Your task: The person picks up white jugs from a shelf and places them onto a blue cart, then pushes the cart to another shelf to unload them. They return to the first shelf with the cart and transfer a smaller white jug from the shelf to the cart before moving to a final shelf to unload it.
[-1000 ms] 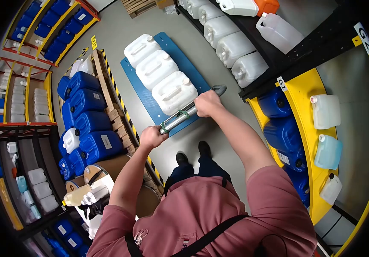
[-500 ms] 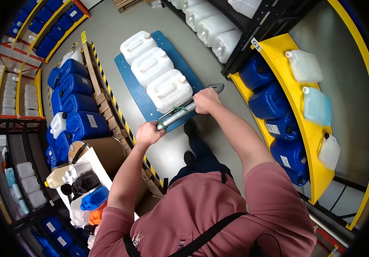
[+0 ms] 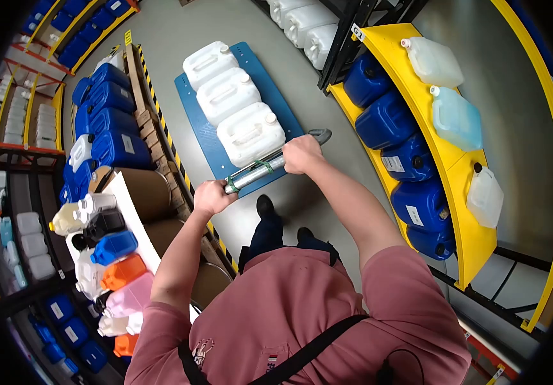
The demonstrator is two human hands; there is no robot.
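My left hand [image 3: 213,196] is wrapped round the left end of a metal push handle [image 3: 255,174] with green ties on it. Near the handle's right end, just short of its grey curved tip, my right hand [image 3: 302,154] is closed on the same bar. Beyond the bar is a blue platform cart [image 3: 202,144]. Three white jerrycans stand on it in a row: a near one [image 3: 251,135], a middle one [image 3: 228,95] and a far one [image 3: 209,63]. The nearest one is right behind the handle.
Blue jerrycans [image 3: 121,149] on pallets line the left, edged by black-yellow floor tape [image 3: 166,131]. Nearer left, a white table [image 3: 136,221] holds coloured bottles. At right stands a yellow shelf [image 3: 446,154] with blue jerrycans beneath and pale ones on top.
The shelves and pallets have shifted toward me in view, while the cart stays in front of my hands. My feet have changed places in the stride. Both hands keep their hold.
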